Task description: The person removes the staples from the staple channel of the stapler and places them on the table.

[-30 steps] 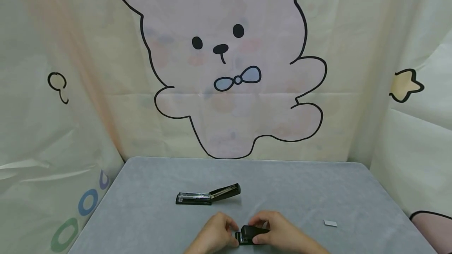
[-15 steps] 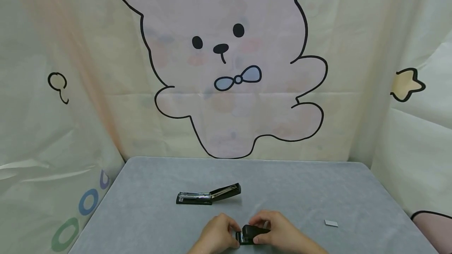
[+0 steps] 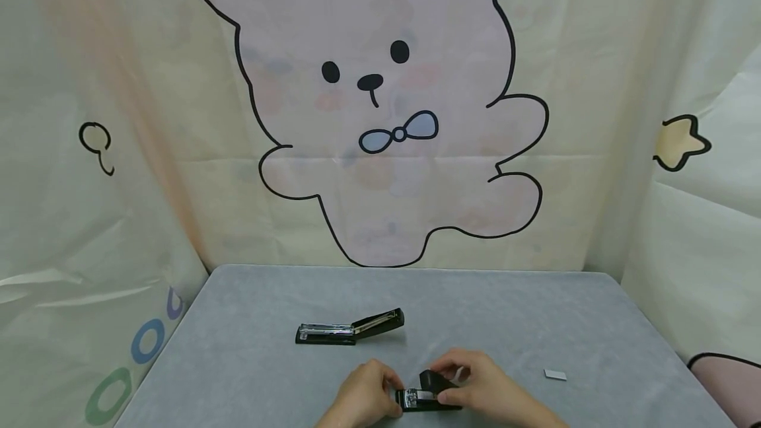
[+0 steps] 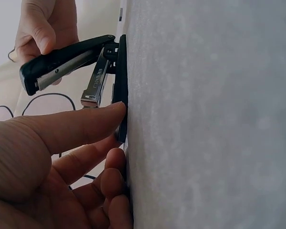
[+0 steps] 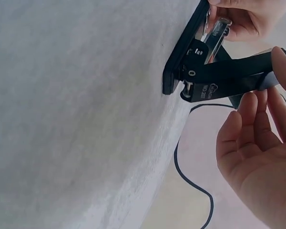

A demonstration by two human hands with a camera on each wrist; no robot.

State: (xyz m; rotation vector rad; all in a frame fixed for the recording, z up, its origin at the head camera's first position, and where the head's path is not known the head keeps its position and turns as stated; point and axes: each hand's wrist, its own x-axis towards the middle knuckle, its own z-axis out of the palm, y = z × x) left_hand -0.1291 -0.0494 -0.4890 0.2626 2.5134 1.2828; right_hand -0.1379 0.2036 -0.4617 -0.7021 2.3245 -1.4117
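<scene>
A black stapler (image 3: 419, 399) stands near the front of the table, its top swung up. My left hand (image 3: 365, 393) pinches the front end of its base (image 4: 123, 76) between thumb and fingers, low at the table. The raised top cover (image 5: 233, 76) is held by my right hand (image 3: 486, 388), thumb on one side and fingers on the other. Between cover and base, the shiny metal staple magazine (image 4: 96, 81) stands tilted in the left wrist view. The hinge (image 5: 191, 71) shows at the rear in the right wrist view.
Behind the hands lies a second black stapler (image 3: 327, 334), folded wide at its hinge. To the right, a small light-grey strip (image 3: 555, 375) rests on the grey table (image 3: 250, 375). A printed cloth (image 3: 452, 197) hangs behind the table.
My right hand has moved up and to the right, lifting the stapler's top cover away from the magazine, which now shows. My left hand has stayed at the base.
</scene>
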